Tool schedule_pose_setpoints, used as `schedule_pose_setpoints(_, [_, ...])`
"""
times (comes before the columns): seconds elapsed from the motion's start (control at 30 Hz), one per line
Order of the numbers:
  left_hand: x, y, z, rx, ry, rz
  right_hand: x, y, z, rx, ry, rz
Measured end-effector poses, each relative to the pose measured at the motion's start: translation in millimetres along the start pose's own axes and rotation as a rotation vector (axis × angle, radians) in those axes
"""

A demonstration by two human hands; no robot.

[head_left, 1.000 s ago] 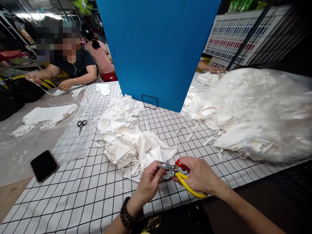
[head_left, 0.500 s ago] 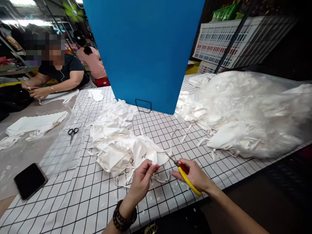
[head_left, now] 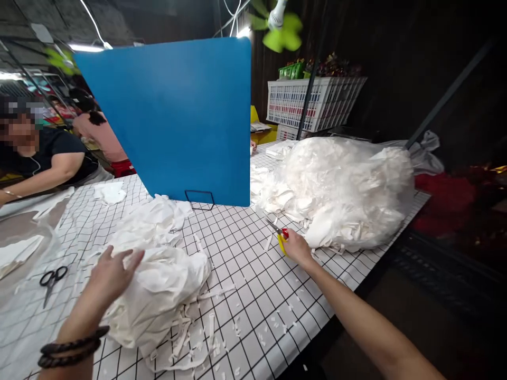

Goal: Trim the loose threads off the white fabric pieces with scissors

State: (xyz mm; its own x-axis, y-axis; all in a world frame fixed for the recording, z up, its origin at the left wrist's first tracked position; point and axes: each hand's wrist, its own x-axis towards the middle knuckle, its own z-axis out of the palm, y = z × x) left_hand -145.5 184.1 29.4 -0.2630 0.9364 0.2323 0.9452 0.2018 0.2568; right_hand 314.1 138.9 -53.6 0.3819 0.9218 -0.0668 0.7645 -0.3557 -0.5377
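Left hand (head_left: 113, 274) lies flat, fingers apart, on the near fabric pile (head_left: 158, 285). Right hand (head_left: 296, 248) is clamped on the yellow scissors (head_left: 278, 236), with the bagged pile (head_left: 340, 190) at 2 o'clock and the blue divider (head_left: 174, 121) at 12 o'clock on the bench (head_left: 245, 274).

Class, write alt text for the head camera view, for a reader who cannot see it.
A person's left hand rests on a pile of white fabric pieces on a grid-patterned table, while the right hand holds yellow-handled scissors beside a bigger white heap. A blue divider board stands behind.
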Motion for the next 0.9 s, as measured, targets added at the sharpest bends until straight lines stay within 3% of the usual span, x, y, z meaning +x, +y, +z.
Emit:
schedule_pose_setpoints(0.07, [-21,14,12.8,-0.008,-0.045,0.02,30,-10,0,0.002,0.043,0.047])
schedule_pose_setpoints(0.17, [-62,48,20.0,-0.223,-0.107,0.142,62,-30,-2,0.028,0.075,0.096])
schedule_pose_setpoints(0.33, [-107,89,29.3,-0.744,-0.526,0.207,72,-54,-8,0.129,0.083,0.059])
schedule_pose_setpoints(0.47, [-116,107,59.6,-1.067,-0.758,0.004,21,-60,3,0.245,0.031,-0.093])
schedule_pose_setpoints(0.57, [-125,130,82.7,-1.33,-1.0,-0.177,-48,-64,20,0.322,-0.063,-0.253])
schedule_pose_setpoints(0.67, [-141,152,97.7,-1.435,-1.209,-0.193,-113,-65,31,0.4,-0.155,-0.352])
schedule_pose_setpoints(0.77, [-157,158,105.6,-1.415,-1.281,-0.187,-152,-59,36,0.477,-0.215,-0.363])
schedule_pose_setpoints(0.9, [-171,150,110.8,-1.317,-1.284,-0.136,-171,-48,39,0.454,-0.253,-0.34])
